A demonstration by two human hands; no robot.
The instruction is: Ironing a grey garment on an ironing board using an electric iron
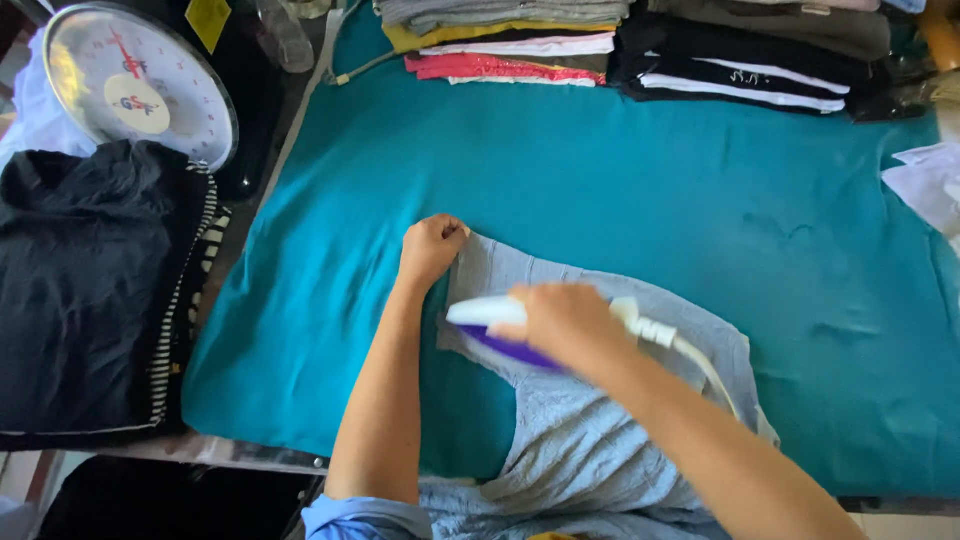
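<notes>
A grey garment (590, 440) lies on the teal cloth (640, 190) that covers the table, its lower part hanging over the near edge. My left hand (432, 245) is closed on the garment's upper left corner and pins it to the cloth. My right hand (565, 320) grips the handle of a white and purple iron (490, 325) that rests on the garment, pointing left. The iron's white cord (690, 355) runs off to the right along my forearm. The iron and right hand look blurred.
Folded clothes are stacked at the far edge: a colourful pile (510, 40) and a dark pile (750, 55). A round dial scale (135, 80) stands at the far left. Black garments with a striped edge (90, 290) lie heaped at the left. White paper (925, 180) sits at the right.
</notes>
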